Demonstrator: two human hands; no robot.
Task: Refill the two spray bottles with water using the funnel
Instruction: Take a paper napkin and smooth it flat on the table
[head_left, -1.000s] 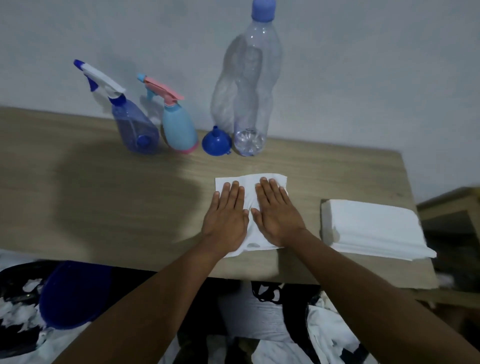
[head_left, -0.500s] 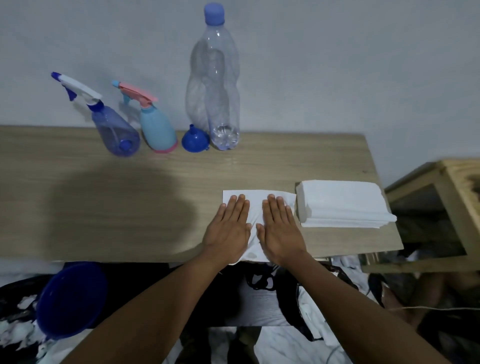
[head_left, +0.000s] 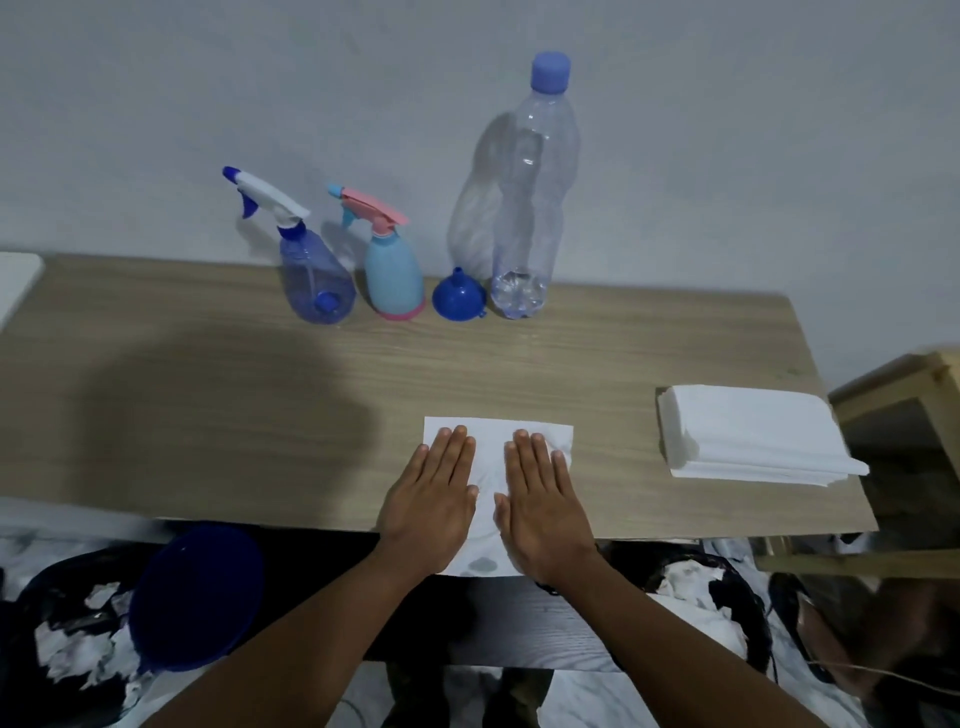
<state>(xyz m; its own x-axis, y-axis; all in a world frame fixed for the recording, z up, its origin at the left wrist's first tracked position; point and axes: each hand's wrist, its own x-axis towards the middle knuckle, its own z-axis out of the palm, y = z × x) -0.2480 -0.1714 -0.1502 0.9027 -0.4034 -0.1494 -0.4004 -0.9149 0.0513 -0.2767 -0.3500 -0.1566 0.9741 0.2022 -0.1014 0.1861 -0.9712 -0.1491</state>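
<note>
At the back of the wooden table (head_left: 208, 395) stand a clear blue spray bottle (head_left: 311, 280) with a white and blue trigger and a light blue spray bottle (head_left: 393, 275) with a pink trigger. A blue funnel (head_left: 459, 297) lies mouth down beside them. Right of it stands a tall clear water bottle (head_left: 531, 208) with a blue cap. My left hand (head_left: 434, 506) and my right hand (head_left: 543, 512) lie flat, palms down, on a white paper towel (head_left: 491, 447) at the table's front edge. Neither hand holds anything.
A stack of white paper towels (head_left: 748, 434) lies at the table's right. A blue round bowl (head_left: 197, 597) sits below the front edge at the left, over a dark bin with white scraps. A wooden piece of furniture (head_left: 898, 384) stands to the right.
The view has shifted, so the table items sit differently in frame. My hands have moved slightly apart on the paper towel and stay flat on it.
</note>
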